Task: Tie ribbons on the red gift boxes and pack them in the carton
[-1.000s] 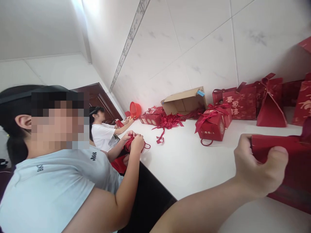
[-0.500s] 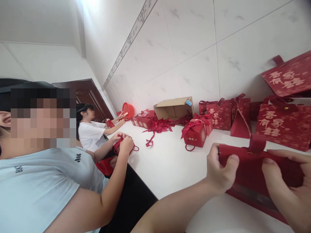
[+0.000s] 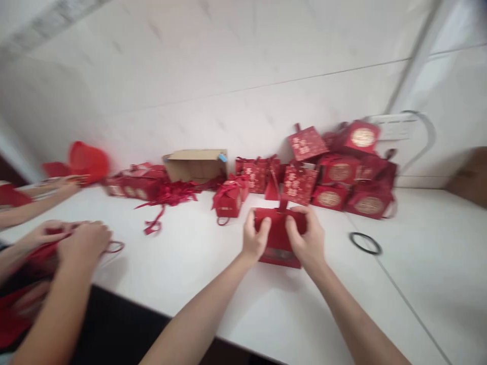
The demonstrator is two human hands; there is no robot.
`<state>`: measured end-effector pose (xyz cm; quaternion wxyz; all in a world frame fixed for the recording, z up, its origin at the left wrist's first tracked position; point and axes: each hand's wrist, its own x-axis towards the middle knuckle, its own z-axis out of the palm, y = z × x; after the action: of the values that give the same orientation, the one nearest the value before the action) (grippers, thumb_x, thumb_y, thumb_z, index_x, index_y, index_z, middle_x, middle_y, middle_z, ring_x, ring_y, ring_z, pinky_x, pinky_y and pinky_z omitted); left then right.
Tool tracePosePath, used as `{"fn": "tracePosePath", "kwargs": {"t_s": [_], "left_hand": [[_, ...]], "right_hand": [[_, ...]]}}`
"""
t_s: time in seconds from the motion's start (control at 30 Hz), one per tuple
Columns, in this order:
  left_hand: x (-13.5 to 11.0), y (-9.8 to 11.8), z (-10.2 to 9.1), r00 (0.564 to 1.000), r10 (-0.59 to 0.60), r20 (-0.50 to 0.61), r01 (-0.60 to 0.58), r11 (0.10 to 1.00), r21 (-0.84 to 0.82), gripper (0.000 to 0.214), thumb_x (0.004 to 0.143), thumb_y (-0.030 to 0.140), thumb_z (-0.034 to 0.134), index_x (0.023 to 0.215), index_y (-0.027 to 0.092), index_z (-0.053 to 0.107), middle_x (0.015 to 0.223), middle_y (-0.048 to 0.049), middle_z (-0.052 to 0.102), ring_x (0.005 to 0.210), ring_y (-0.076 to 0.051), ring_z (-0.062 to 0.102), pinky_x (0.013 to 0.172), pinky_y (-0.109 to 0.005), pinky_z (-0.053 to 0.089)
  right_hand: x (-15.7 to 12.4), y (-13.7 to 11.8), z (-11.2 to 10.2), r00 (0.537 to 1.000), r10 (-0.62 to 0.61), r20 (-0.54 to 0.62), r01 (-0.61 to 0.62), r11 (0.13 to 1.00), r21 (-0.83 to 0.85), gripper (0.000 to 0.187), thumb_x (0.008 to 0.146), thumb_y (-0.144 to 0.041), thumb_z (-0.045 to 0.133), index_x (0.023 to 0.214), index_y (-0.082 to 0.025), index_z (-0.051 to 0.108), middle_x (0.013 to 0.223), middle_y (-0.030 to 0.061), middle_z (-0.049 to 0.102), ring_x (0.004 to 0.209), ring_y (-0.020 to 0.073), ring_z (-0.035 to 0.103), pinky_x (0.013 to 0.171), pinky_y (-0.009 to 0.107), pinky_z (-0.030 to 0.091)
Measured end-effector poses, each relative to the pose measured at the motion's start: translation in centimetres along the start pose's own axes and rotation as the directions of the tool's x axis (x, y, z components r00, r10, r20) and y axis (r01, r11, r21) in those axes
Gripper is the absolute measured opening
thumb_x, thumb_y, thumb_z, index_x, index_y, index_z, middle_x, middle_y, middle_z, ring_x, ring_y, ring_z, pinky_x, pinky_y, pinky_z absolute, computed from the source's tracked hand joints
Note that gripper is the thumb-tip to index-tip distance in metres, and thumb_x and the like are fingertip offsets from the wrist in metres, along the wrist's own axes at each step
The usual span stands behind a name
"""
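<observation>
A red paper gift box [image 3: 279,237] stands on the white table [image 3: 213,284] in front of me. My left hand [image 3: 254,237] grips its upper left edge and my right hand [image 3: 307,238] grips its upper right edge, fingers curled over the top. A small flap sticks up between my hands. The whole picture is smeared by motion.
A pile of red gift boxes [image 3: 342,177] sits against the wall behind. A ribboned red box [image 3: 228,197], loose red ribbons [image 3: 167,195] and an open cardboard carton [image 3: 196,165] lie further left. A black ring [image 3: 365,242] lies at the right. Other people's hands [image 3: 81,243] work at the left.
The view has swung right and down, away from the people at the left. The red box with both my hands on it now sits in the middle of the picture.
</observation>
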<state>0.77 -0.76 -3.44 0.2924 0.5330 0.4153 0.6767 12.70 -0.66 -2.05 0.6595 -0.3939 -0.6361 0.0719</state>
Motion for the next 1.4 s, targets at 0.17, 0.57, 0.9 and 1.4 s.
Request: {"fn": "tracePosePath", "kwargs": {"t_s": [0.17,0.57,0.9,1.4], "left_hand": [[0.8,0.2,-0.1,0.998,0.050,0.029,-0.051,0.998,0.029,0.024,0.081,0.042,0.055,0.082,0.018,0.054,0.073,0.0002,0.060,0.066,-0.013,0.057,0.064,-0.024,0.048],[2.0,2.3,-0.8,0.940,0.326,0.102,-0.337,0.935,0.113,0.008,0.075,0.025,0.059,0.081,0.019,0.059,0.079,-0.0015,0.065,0.078,-0.016,0.063,0.074,-0.027,0.052],[1.3,2.1,-0.6,0.939,0.333,0.082,-0.343,0.919,0.195,0.010,0.077,0.027,0.060,0.076,0.019,0.055,0.070,0.0010,0.061,0.066,-0.013,0.060,0.063,-0.023,0.050],[0.9,1.4,0.1,0.944,0.314,0.099,-0.327,0.929,0.171,0.013,0.079,0.031,0.058,0.082,0.020,0.052,0.076,0.0008,0.061,0.070,-0.013,0.060,0.066,-0.023,0.050]], "right_hand": [[0.2,-0.2,0.2,0.999,-0.001,-0.035,0.002,1.000,0.016,0.007,0.083,-0.023,0.049,0.089,-0.021,0.052,0.085,0.0032,0.061,0.081,0.0164,0.060,0.075,0.030,0.048],[0.1,-1.0,0.5,0.997,0.082,0.015,-0.082,0.994,0.068,0.005,0.081,-0.025,0.050,0.082,-0.022,0.047,0.078,-0.0010,0.057,0.073,0.0144,0.056,0.070,0.028,0.046],[0.2,-0.8,-0.2,0.999,0.033,0.030,-0.036,0.993,0.108,0.006,0.080,-0.022,0.053,0.078,-0.022,0.047,0.071,-0.0027,0.056,0.066,0.0131,0.056,0.063,0.026,0.046],[0.0,-0.5,-1.2,1.000,-0.027,0.012,0.026,0.997,0.075,0.008,0.081,-0.024,0.055,0.082,-0.022,0.047,0.077,-0.0011,0.058,0.071,0.0137,0.058,0.067,0.027,0.048]]}}
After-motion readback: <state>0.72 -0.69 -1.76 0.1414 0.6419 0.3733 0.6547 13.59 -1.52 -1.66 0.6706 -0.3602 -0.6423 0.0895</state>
